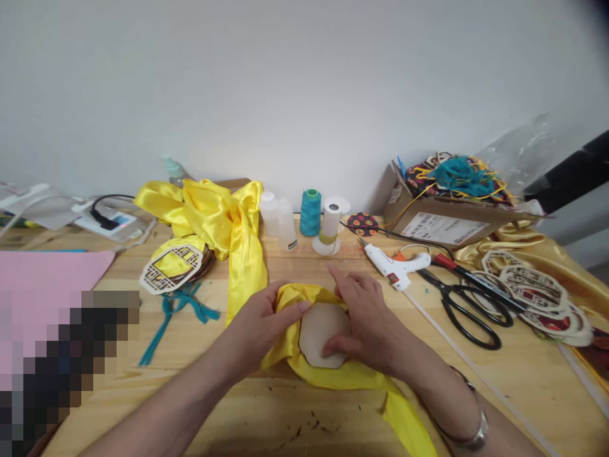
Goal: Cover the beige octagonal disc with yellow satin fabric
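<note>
A pale, flat board (321, 336) with a scalloped outline lies on yellow satin fabric (333, 379) in front of me. The satin curves around the board's top and left, and a strip trails off to the lower right. My left hand (266, 317) pinches the satin along the board's left edge, thumb on top and fingers mostly hidden behind. Over the board's right side, my right hand (364, 317) presses its thumb on the face. Its index finger points up and away, while the other fingers bend around the right edge, partly out of sight.
A white glue gun (397, 263), black scissors (469, 311) and cut-out wooden pieces (537, 289) lie at right. Behind stand teal thread (310, 214), plastic bottles (287, 225) and a cardboard box (442, 219). Bunched yellow satin (209, 212) and more cut-outs (171, 270) lie left.
</note>
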